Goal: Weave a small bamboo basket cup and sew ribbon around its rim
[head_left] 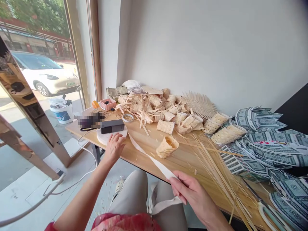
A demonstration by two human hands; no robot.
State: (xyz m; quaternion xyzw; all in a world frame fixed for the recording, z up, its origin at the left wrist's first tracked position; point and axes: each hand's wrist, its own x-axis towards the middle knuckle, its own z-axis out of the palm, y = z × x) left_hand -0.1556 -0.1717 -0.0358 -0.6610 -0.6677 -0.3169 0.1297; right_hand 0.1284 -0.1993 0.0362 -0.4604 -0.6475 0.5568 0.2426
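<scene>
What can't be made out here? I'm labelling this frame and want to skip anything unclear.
All in the head view:
- Blurred object left of the black box: pixelated, unidentifiable.
- Left hand fingertips: whether they touch the white disc is unclear.
- Right hand pinches the white strip; its palm side is hidden.
- Scissors: cut off by the bottom edge.

Right hand [192,192] pinches white strip [154,160] over table [183,157]

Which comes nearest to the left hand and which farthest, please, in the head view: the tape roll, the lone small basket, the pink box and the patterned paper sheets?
From the left hand, which rests by the round white base:
1. Tape roll, just beyond the hand on the table.
2. Pink box, farther back near the window.
3. Lone small basket, off to the right.
4. Patterned paper sheets, far right.
Box and basket are a close call.
</scene>
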